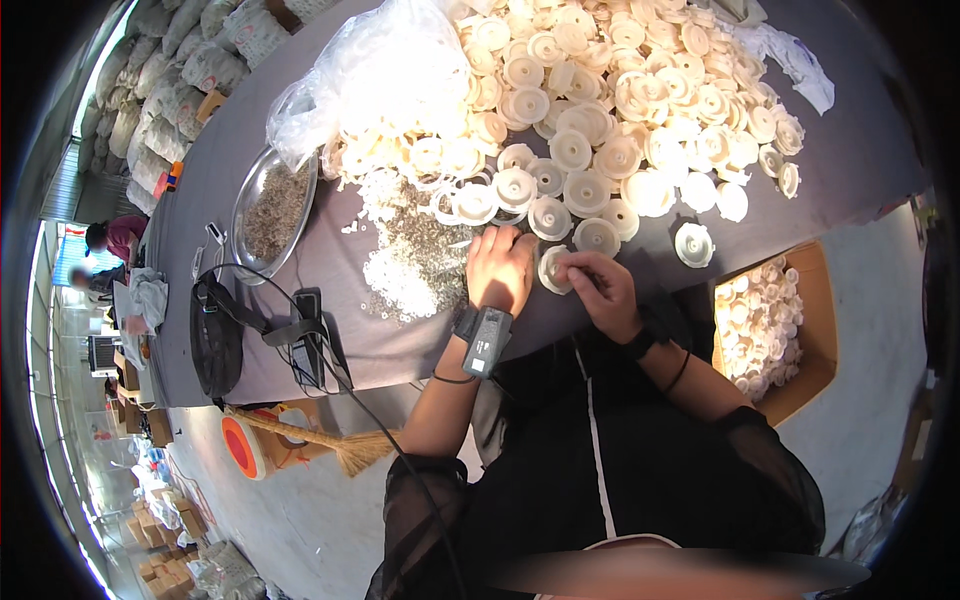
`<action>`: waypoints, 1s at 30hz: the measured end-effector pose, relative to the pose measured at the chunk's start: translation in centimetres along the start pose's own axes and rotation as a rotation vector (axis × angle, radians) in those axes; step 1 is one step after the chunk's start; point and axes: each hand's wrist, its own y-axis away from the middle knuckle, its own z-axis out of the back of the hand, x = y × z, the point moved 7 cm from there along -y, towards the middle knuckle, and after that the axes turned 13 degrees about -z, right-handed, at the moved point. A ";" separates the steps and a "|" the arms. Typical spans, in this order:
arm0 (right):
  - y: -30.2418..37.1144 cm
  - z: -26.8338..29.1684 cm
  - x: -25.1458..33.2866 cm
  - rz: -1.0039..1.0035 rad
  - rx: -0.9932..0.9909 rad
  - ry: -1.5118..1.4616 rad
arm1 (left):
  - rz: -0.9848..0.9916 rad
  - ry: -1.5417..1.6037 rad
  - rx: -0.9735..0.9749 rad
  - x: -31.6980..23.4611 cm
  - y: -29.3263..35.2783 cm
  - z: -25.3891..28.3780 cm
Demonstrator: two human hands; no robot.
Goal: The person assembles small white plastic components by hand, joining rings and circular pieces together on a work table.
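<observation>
My right hand (pixel 603 290) is closed in a pinch at the rim of a round cream plastic part (pixel 552 271), near the table's front edge. Beside it my left hand (pixel 500 272) rests with its fingers bent; whatever lies under the fingertips is hidden. Left of that hand spreads a heap of small clear and metallic-looking pieces (pixel 415 240), too small to name. Past both hands lies a large pile of similar flanged round parts (pixel 570 150). One loose round part (pixel 694 245) sits apart to the right.
A metal bowl (pixel 240 232) of small brownish pieces stands left, near a clear plastic bag (pixel 385 75). A black pouch (pixel 214 340), a phone-like device (pixel 308 345) and a cable lie nearby. At lower right is a carton (pixel 818 340) of cream parts; a straw broom (pixel 365 450) is below the table.
</observation>
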 end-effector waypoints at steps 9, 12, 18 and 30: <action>-0.6 -0.4 -0.3 -0.109 -0.035 -0.028 | 0.423 0.669 -0.369 0.4 1.9 3.4; -1.2 -1.9 0.8 -0.092 0.015 0.070 | 0.491 0.954 -0.550 0.1 3.5 1.4; -1.8 -2.7 -1.3 -0.196 0.071 -0.117 | 0.589 1.052 -0.483 0.6 4.7 0.6; -1.6 -2.3 -2.2 -0.165 0.027 -0.298 | 0.679 -0.211 -0.153 9.6 11.3 7.3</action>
